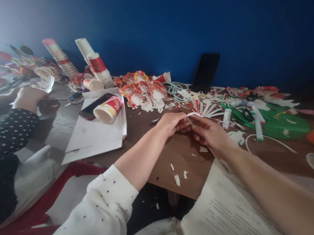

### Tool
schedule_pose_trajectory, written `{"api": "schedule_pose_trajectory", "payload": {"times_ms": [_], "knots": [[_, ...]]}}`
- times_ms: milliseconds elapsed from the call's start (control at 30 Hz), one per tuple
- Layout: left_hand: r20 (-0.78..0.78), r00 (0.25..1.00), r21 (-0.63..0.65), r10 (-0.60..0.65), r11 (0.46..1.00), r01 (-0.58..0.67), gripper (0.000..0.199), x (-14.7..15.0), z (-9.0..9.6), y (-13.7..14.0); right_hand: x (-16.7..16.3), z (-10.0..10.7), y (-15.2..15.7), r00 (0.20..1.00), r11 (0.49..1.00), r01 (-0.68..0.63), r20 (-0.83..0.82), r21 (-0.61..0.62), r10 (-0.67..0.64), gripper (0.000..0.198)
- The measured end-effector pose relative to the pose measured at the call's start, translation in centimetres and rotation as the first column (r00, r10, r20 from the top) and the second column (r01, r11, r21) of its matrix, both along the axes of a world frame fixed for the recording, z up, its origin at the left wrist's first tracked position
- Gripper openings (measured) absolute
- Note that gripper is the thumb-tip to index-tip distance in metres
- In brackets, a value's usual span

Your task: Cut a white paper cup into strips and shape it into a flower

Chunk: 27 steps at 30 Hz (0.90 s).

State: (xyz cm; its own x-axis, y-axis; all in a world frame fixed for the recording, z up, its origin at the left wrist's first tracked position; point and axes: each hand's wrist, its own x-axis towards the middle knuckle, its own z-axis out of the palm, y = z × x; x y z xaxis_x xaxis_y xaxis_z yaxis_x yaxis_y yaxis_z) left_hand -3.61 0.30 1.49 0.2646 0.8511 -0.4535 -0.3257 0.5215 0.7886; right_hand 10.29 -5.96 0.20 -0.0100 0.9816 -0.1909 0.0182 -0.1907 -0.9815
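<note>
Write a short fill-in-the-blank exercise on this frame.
The left hand and right hand are close together at paper cut into narrow ____.
The wall behind the table is ____.
The paper cup nearest the flat phone lies on its ____.
The co-worker's dark sleeve has white ____.

Missing words: strips; blue; side; dots.

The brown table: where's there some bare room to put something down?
The table has a bare strip between the white stack and left forearm. Below the left hand and right hand there's some room among paper scraps. It's crowded around the patterned cutouts and green sheets.
</note>
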Motion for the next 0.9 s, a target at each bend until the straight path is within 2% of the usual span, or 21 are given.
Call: {"api": "schedule_pose_trajectory", "payload": {"times_ms": [333, 633, 900], "knots": [[-0.013, 1.000, 0.019, -0.026, 0.999, 0.026, 0.021, -0.07, 0.11, 0.02, -0.12, -0.07, -0.06, 0.998, 0.999, 0.044, 0.054, 0.021, -0.045, 0.060], [-0.036, 0.999, 0.030, -0.025, 0.999, 0.026, 0.020, -0.03, 0.08, 0.09, 0.15, -0.37, 0.10, 0.991, 0.999, 0.015, 0.133, 0.029, -0.018, 0.059], [-0.064, 0.998, 0.032, -0.017, 0.999, 0.019, 0.018, -0.03, -0.26, 0.11, 0.60, -0.68, 0.34, 0.931, 0.979, -0.090, 0.365, 0.182, 0.017, 0.053]]}}
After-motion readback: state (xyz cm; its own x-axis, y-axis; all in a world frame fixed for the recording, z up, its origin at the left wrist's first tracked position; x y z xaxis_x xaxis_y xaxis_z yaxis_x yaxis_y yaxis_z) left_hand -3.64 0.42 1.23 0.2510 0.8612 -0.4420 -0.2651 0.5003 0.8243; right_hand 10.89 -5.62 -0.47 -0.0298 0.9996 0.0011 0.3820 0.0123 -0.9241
